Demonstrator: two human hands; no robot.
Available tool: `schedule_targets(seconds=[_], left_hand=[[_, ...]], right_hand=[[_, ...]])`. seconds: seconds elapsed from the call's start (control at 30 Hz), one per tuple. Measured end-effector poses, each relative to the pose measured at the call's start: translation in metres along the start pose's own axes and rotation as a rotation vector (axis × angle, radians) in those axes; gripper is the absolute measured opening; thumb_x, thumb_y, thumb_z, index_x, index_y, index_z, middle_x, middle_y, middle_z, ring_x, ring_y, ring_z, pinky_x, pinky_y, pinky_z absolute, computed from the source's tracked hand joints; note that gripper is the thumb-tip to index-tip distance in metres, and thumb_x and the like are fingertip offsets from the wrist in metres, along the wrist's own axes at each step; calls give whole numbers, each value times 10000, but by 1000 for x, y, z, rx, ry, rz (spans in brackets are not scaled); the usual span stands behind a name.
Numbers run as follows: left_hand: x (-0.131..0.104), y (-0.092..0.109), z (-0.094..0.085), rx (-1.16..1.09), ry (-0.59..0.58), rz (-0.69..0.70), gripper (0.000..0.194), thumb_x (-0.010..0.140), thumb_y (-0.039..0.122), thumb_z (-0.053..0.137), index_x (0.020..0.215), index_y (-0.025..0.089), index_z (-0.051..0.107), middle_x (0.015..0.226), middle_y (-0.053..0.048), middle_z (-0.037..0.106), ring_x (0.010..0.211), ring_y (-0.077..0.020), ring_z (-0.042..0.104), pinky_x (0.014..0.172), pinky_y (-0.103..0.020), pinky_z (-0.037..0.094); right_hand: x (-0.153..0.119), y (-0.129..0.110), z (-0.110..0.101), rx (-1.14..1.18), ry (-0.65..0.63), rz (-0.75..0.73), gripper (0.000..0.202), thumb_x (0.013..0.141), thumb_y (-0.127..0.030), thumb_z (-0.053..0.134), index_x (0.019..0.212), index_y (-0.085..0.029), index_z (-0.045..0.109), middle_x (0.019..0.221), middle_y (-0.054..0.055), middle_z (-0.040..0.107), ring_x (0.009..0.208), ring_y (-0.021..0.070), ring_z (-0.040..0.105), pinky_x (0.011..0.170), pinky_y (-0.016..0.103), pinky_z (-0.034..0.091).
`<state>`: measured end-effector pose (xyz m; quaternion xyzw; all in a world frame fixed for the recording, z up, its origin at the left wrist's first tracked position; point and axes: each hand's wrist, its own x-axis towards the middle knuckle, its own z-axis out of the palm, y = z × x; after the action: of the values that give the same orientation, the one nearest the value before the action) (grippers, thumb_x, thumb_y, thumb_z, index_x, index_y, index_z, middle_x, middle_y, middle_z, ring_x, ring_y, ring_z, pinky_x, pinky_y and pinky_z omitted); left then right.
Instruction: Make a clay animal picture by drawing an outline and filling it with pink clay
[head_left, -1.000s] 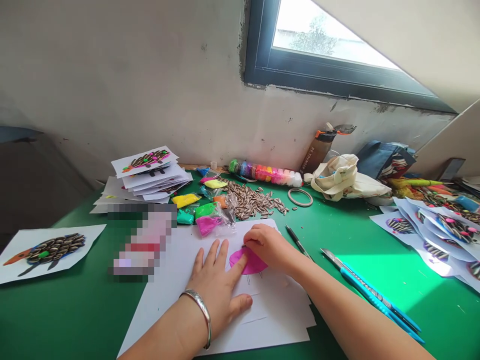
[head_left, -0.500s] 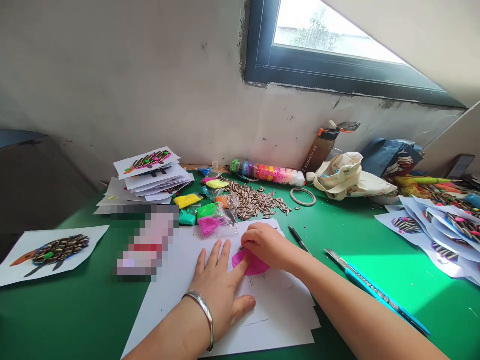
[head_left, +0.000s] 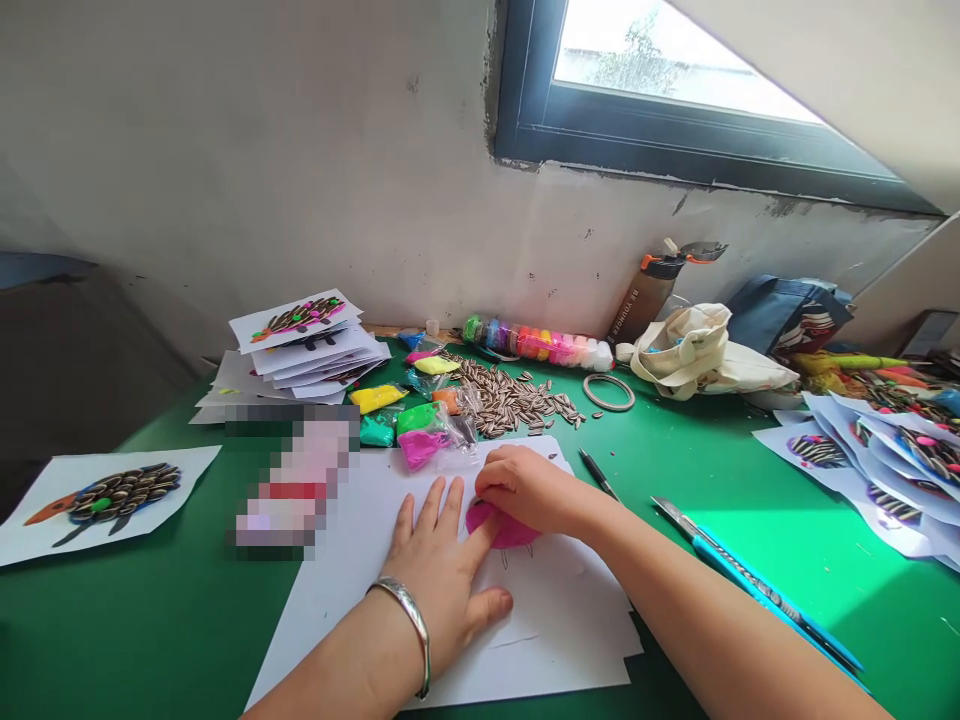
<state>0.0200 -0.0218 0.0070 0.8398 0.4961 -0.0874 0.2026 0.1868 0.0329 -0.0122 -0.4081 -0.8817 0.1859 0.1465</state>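
My left hand (head_left: 442, 580), with a silver bangle at the wrist, lies spread on the white paper (head_left: 555, 640), its index finger touching a flat pink clay shape (head_left: 517, 532). Thin pencil lines show below that shape. Over the shape's upper left edge, my right hand (head_left: 517, 490) is pinched around a small dark thing, mostly hidden by the fingers. Beyond the paper's top edge lie striped sunflower seeds (head_left: 502, 400) and bags of coloured clay, among them a pink one (head_left: 421, 448).
A black pen (head_left: 598, 473) and a blue cutter (head_left: 757, 580) lie right of the paper. Stacked seed pictures (head_left: 315, 350) stand back left, more (head_left: 885, 470) at right. A tape ring (head_left: 608, 393), bottle (head_left: 645, 295) and cloth bag (head_left: 690, 350) are behind.
My right hand has shifted slightly left along the pink shape's upper edge. A dark seed now shows at the paper's top edge. My left hand stays spread in place.
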Motion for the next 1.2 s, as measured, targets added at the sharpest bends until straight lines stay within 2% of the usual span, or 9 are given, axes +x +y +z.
schedule_targets(seconds=[0.23, 0.5, 0.7, 0.9, 1.2], left_hand=[[1, -1, 0, -7, 7, 13, 614, 741, 464, 581, 1331, 338, 471, 1536, -133, 194, 1397, -374, 59, 1091, -587, 61], [1, -2, 1, -14, 9, 19, 649, 740, 450, 587, 1361, 366, 417, 1531, -117, 217, 1398, -375, 62, 1089, -600, 60], [1, -3, 3, -11, 16, 27, 619, 751, 456, 584, 1344, 359, 437, 1530, -112, 219, 1400, -379, 62, 1088, -605, 54], [1, -3, 3, -15, 26, 31, 667, 735, 455, 606, 1365, 380, 402, 1504, -91, 288, 1399, -385, 81, 1087, -610, 69], [3, -5, 6, 1, 36, 33, 629, 742, 447, 600, 1345, 389, 429, 1525, -70, 246, 1400, -383, 77, 1086, -610, 69]], right_hand=[[6, -3, -1, 2, -28, -73, 205, 828, -64, 534, 785, -164, 708, 730, 29, 622, 700, 129, 526, 657, 221, 390], [8, 0, 4, -28, -11, -132, 185, 857, -111, 538, 784, -151, 703, 703, 23, 599, 664, 120, 494, 635, 224, 380], [8, -1, 3, 8, -17, -129, 199, 872, -109, 526, 848, -163, 716, 746, 33, 617, 698, 124, 514, 658, 225, 389], [10, -1, 1, 11, -39, -150, 213, 871, -101, 516, 846, -174, 715, 776, 34, 620, 711, 125, 514, 678, 232, 388], [10, -3, -2, 34, -61, -148, 202, 859, -91, 523, 825, -174, 704, 778, 29, 611, 735, 130, 519, 698, 236, 391]])
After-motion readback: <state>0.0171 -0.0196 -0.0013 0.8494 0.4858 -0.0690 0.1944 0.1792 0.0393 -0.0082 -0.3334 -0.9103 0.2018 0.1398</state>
